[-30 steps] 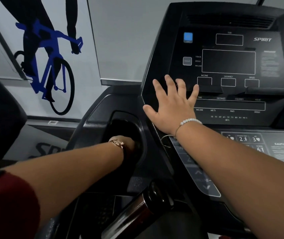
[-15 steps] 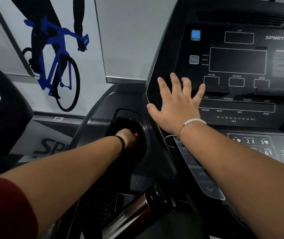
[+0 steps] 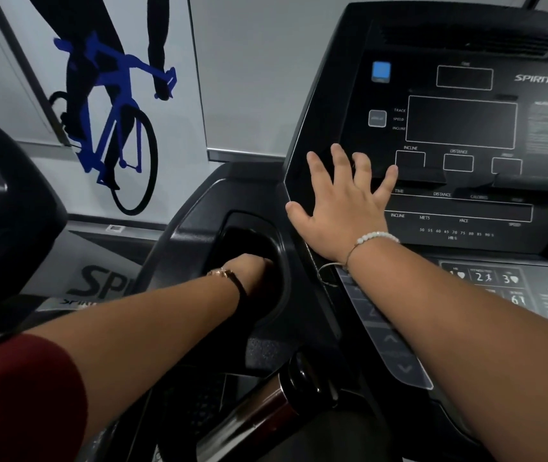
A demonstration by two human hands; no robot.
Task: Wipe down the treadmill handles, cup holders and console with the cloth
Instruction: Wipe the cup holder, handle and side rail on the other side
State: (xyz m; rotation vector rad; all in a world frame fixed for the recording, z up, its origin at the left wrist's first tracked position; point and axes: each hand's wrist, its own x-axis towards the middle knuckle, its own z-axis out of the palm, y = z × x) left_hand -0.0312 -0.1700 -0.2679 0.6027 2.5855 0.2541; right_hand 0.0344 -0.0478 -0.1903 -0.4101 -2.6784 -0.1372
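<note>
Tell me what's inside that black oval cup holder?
The person's left hand reaches into the black oval cup holder; its fingers, and any cloth, are hidden in shadow.

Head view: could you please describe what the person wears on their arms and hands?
Left arm: dark red sleeve, thin black wristband with a gold-coloured piece, by the left hand. Right arm: no sleeve in view, a white beaded bracelet by the right hand. No gloves.

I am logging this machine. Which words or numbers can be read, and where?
"SPIRIT": console, top right.
"TRACK", "SPEED", "INCLINE": left of its main screen.
"TIME", "DISTANCE", "METS", "PACE": lower strip.
"CAUTION", "2", "3": button panel.
"SPI": grey panel, rest hidden.
Fine print: blurred.
</note>
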